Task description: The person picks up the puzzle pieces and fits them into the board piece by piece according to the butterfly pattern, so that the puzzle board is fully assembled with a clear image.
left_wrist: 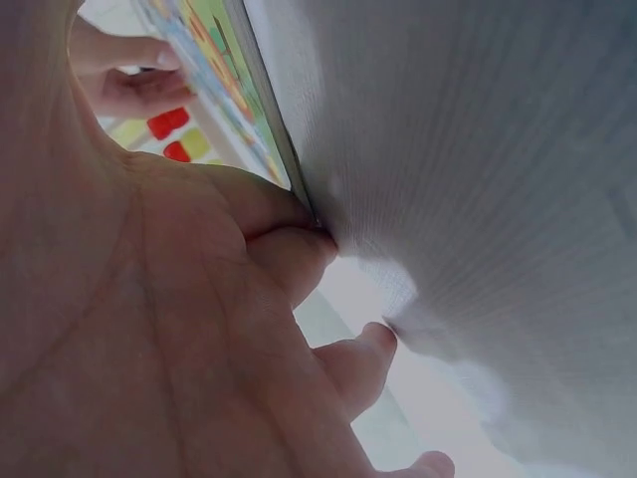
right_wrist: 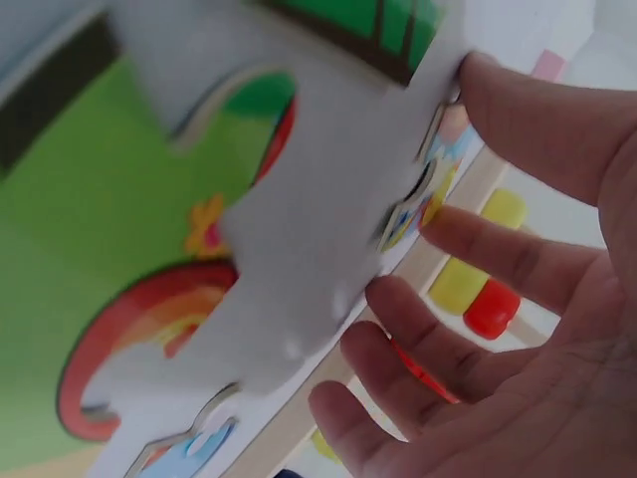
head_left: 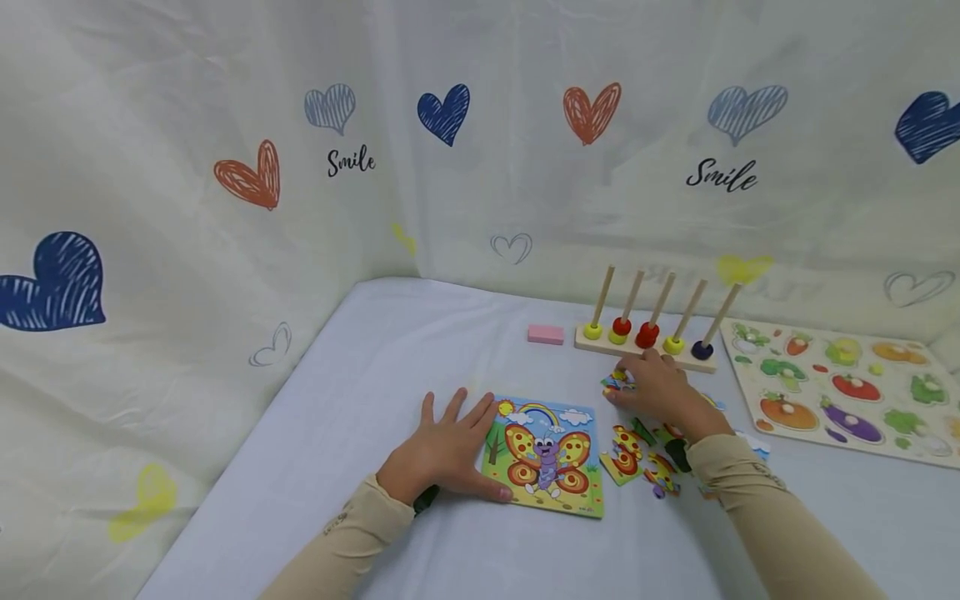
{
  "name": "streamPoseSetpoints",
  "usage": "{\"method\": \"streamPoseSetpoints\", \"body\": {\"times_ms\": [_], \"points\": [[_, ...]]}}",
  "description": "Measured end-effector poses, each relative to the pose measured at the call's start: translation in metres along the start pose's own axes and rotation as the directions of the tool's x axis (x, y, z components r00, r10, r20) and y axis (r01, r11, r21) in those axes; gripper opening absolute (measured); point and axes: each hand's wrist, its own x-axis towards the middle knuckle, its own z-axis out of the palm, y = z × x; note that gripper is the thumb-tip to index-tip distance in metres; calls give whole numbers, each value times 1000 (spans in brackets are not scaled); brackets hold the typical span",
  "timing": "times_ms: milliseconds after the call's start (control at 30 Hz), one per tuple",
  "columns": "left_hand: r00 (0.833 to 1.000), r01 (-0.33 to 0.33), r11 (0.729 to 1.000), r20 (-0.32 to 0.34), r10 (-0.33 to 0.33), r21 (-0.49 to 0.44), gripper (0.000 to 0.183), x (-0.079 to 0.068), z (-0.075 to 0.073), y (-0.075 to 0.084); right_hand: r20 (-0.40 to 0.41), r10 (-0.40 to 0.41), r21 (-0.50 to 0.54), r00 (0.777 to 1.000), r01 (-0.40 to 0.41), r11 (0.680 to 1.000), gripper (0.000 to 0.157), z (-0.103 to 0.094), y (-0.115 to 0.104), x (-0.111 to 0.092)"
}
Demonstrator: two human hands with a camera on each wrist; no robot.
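Observation:
A square butterfly puzzle board (head_left: 547, 467) lies flat on the white cloth. My left hand (head_left: 450, 450) has its fingers spread along the board's left side, the thumb over its lower left corner. In the left wrist view, fingertips (left_wrist: 323, 244) meet the board's edge. Right of the board, my right hand (head_left: 656, 392) reaches over loose puzzle pieces. Its thumb and index finger pinch a small blue and yellow puzzle piece (head_left: 617, 381) close to the cloth; the other fingers are bent loosely. Butterfly-wing pieces (head_left: 626, 454) lie below that hand, some partly hidden by the wrist.
Behind the right hand stands a wooden peg stacker (head_left: 585, 340) with coloured beads on its pegs. A pink block (head_left: 545, 334) lies left of it. At the right is a vegetable peg board (head_left: 810, 408). A heart-printed curtain (head_left: 465, 192) hangs behind the table.

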Motion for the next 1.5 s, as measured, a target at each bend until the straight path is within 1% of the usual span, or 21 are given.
{"method": "streamPoseSetpoints", "body": {"times_ms": [100,200,333,433,533,633,767,867,967,1200,1300,1500], "points": [[1000,1,1000,-1,-1,-3,126,0,0,0,4,20,-3,1000,-20,1000,58,1,-4,3],[1000,5,1000,-4,-5,-5,125,0,-1,-1,9,24,-12,1000,-23,1000,62,1,-7,5],[1000,9,1000,-4,-9,-3,125,0,-1,-1,14,11,22,1000,-11,1000,62,1,-11,7],[1000,11,1000,-6,-11,-6,124,-1,-1,-1,-11,19,86,1000,-18,996,55,0,-14,6],[1000,11,1000,-11,-11,-3,124,-1,-2,-1,-57,29,146,998,-20,989,47,1,-16,6],[1000,10,1000,-15,-10,4,123,-2,-4,-1,-112,9,187,994,12,982,39,2,-17,6],[1000,10,1000,-14,-10,11,123,-1,-5,-1,-169,-27,243,985,68,968,24,3,-19,8],[1000,13,1000,-11,-13,11,122,-1,-6,-2,-183,-38,288,982,90,953,16,1,-22,9],[1000,17,1000,-7,-17,10,123,-1,-5,-3,-171,-43,328,984,98,939,14,0,-25,9],[1000,20,1000,-9,-20,6,123,0,-2,-3,-108,-61,411,992,100,906,15,3,-41,10],[1000,22,1000,-4,-22,-3,122,1,-3,-2,-84,-85,434,993,114,894,15,5,-48,11],[999,31,999,7,-31,-9,122,1,-3,0,-73,-151,464,986,168,870,13,12,-59,15]]}}
